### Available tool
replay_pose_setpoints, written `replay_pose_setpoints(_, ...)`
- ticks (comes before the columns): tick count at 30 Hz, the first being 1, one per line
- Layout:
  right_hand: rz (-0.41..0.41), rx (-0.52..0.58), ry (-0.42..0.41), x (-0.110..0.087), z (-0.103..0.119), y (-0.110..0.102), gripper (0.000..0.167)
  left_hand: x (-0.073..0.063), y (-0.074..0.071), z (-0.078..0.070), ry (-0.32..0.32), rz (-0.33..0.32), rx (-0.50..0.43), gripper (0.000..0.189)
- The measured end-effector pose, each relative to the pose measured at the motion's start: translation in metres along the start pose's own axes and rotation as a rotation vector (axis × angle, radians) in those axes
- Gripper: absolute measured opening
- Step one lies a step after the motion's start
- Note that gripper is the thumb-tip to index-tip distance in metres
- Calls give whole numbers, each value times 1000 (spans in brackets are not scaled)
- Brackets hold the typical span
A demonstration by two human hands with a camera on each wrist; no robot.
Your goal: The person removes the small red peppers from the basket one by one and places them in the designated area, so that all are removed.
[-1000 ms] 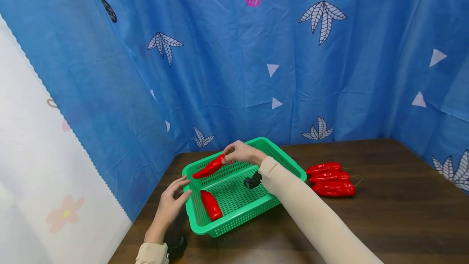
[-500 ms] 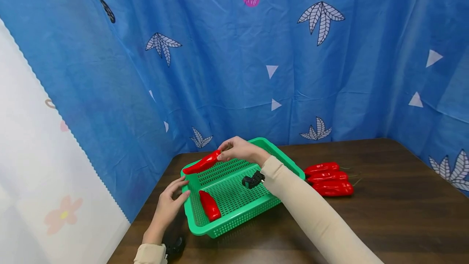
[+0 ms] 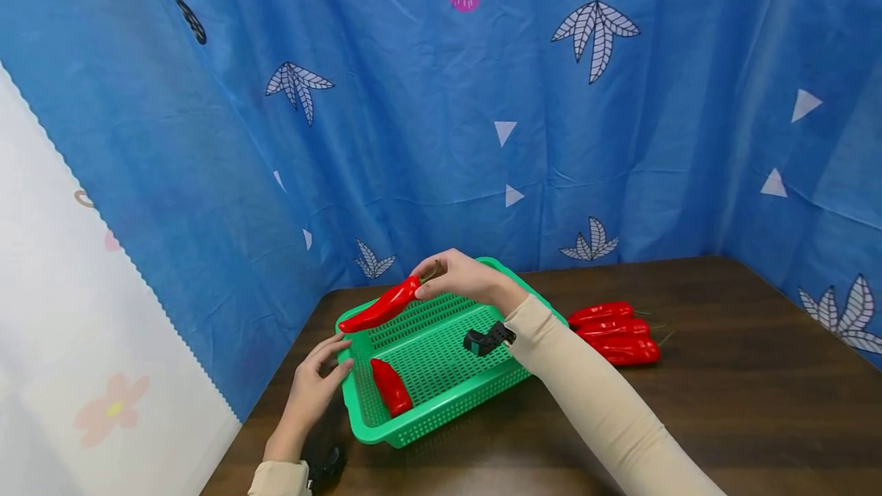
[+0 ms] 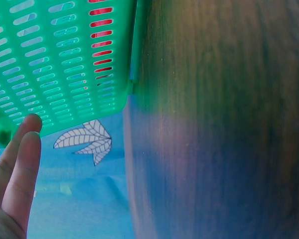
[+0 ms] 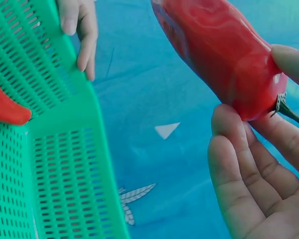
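Note:
My right hand [image 3: 465, 278] pinches a red chili pepper [image 3: 382, 308] at its stem end, thumb on one side and fingers on the other. The pepper slants above the far left corner of a green plastic basket [image 3: 458, 403]; its green stem [image 5: 290, 115] shows in the right wrist view. On the basket's left rim rests my left hand [image 3: 310, 389], fingers fairly straight and spread. In the left wrist view two of its fingers [image 4: 27, 159] lie close to the slotted outer wall. Another red pepper [image 3: 391, 389] lies inside the basket, near its left end.
Several red peppers [image 3: 623, 350] lie side by side on the dark wooden table [image 3: 730, 404], right of the basket. A blue patterned curtain [image 3: 427, 113] hangs behind the table, and a white flowered cloth [image 3: 83, 343] hangs at the left.
My right hand has lifted the pepper up and slightly left, from over the basket's inside to above its far left corner. My left hand has stayed at the rim.

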State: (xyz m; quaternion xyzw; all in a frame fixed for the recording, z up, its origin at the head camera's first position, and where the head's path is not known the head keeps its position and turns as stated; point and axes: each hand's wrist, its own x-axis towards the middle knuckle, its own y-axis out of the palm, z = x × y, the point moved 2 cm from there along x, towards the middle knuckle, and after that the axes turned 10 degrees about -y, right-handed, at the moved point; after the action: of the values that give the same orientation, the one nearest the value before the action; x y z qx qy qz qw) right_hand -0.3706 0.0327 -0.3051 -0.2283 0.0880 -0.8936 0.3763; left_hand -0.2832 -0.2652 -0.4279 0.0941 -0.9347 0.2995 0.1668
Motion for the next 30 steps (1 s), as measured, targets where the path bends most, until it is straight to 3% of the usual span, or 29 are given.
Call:
replay_pose_setpoints(13, 4, 41, -58, -30, 21, -2, 31, -1, 1, -2, -6, 7, 5, 33)
replay_pose_setpoints(30, -96, 36, -51, -72, 25, -19, 37, 1, -3, 2, -18, 20, 12, 38)
